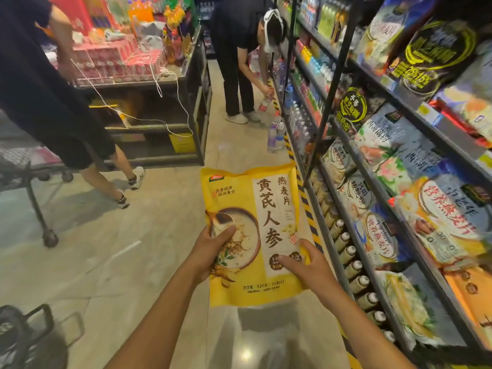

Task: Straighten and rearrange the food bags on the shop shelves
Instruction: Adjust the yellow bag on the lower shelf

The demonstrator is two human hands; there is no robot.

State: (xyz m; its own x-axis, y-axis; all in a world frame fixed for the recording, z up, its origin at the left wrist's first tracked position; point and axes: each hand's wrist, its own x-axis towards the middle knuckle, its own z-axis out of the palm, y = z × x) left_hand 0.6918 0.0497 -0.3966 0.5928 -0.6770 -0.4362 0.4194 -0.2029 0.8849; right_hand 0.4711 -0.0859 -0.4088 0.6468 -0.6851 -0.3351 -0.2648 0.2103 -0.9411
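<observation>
I hold a yellow oatmeal bag point(255, 206) upright in front of me over the aisle floor, its printed face toward me. My left hand point(210, 249) grips its left edge with the thumb lying across the bowl picture. My right hand point(306, 265) grips the lower right edge, thumb on the front. To the right, the black shop shelves point(372, 267) carry several blue, white and black food bags point(436, 217), some leaning at angles.
One person point(247, 49) bends over water bottles point(275, 134) on the floor further down the aisle. Another person point(40, 89) walks at left beside a display stand point(149, 83) of pink boxes. A black cart point(32, 182) stands at far left. Small bottles point(354, 265) line the lowest shelf.
</observation>
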